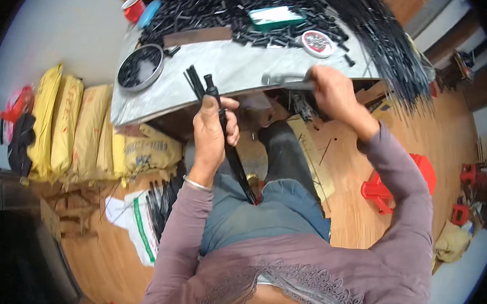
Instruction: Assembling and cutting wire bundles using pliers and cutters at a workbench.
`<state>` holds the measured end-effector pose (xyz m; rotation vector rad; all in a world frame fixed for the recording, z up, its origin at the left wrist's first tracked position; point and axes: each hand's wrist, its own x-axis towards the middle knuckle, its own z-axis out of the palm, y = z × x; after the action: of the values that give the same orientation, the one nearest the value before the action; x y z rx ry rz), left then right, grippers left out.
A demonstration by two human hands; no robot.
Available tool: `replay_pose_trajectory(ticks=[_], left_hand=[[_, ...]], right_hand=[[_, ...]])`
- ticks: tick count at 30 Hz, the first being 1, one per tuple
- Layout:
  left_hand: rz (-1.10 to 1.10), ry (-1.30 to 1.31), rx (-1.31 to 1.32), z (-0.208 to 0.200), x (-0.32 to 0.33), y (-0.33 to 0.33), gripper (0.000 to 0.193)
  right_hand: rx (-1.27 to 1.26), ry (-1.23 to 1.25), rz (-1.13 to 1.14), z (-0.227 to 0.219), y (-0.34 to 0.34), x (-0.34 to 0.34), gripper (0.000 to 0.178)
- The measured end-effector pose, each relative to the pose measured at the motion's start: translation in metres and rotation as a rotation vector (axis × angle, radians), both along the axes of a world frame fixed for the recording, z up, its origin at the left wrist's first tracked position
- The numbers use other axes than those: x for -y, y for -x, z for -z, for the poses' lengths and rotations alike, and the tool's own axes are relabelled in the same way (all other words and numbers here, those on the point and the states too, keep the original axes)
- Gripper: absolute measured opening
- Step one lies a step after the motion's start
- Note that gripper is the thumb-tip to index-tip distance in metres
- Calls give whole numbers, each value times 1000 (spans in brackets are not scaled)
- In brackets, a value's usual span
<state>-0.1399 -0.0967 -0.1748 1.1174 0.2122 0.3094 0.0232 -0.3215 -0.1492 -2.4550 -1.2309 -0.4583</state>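
My left hand [211, 130] is closed round a bundle of thin black rods [237, 165] that slants down toward my lap. Above my thumb and fingers stands a black plastic fitting [210, 86], with several rod ends beside it. At the table's front edge, my right hand [334, 91] grips a grey hammer-like tool [285, 80]. Blur hides its exact kind. The tool points left toward the fitting and stays apart from it.
On the table [233, 58] lie a heap of black plastic fittings [208, 5], a round tray [140, 67], a white tub of small metal parts [318, 43], a green box [276, 19] and long black rods [394, 55]. Yellow sacks [90, 130] stand left; a red stool [399, 182] stands right.
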Motion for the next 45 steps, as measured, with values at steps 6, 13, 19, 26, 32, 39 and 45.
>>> replay_pose_trajectory(ticks=[6, 13, 19, 26, 32, 39, 45], left_hand=[[89, -21, 1, -1, 9, -19, 66], [64, -16, -32, 3, 2, -27, 65], [65, 7, -42, 7, 0, -32, 64], [70, -16, -4, 0, 6, -23, 64], [-45, -29, 16, -6, 11, -4, 59], [-165, -155, 31, -18, 22, 13, 62], [-271, -206, 46, -19, 19, 28, 65]], right_hand=[[-192, 114, 457, -12, -117, 6, 27], [-175, 286, 425, -11, -137, -15, 30], [-180, 191, 416, -12, -142, -17, 29], [-170, 152, 551, -18, -145, -10, 31], [-1600, -928, 16, -21, -72, -31, 24], [-1849, -1117, -228, -1, 77, -102, 29], [-1660, -1092, -195, 0, 120, -127, 31]])
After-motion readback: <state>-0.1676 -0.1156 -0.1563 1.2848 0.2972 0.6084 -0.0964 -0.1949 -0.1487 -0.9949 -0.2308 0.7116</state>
